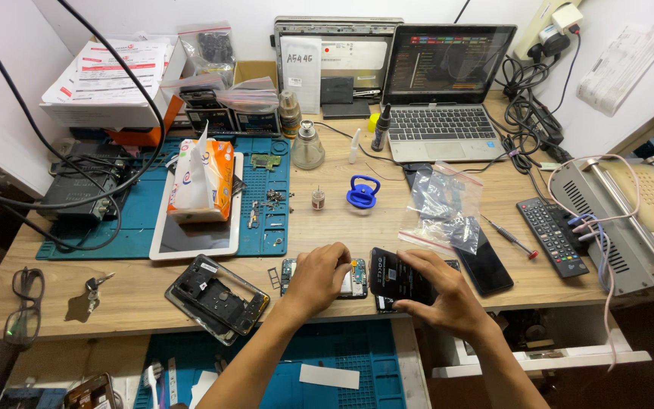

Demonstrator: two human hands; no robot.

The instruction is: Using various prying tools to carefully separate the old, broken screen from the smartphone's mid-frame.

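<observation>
- The left hand [319, 274] lay low and centre in the frame, its fingers curled down and pressed onto an opened phone body [325, 277] with an exposed circuit board; whether they pinched a part could not be told.
- The right hand [442, 297], just right of it, pinched a black battery [397, 279] between thumb below and fingers above.
- The battery sat immediately right of the phone body, tilted up at its right end, its long axis running roughly left to right across the frame; the right hand was the nearer hand to it.
- A black phone frame [217, 298] lay at lower left, apart from the left hand and near the front edge of the wooden desk [145, 280].
- A dark phone screen [490, 265] and an empty clear bag [444, 206] lay just beyond the right hand, limiting room to the upper right.
- A blue suction cup [362, 192] and a small screwdriver [510, 236] stood farther back, well apart from both hands.
- Bare desk remained between the phone body and the blue work mat [145, 204] at upper left.
</observation>
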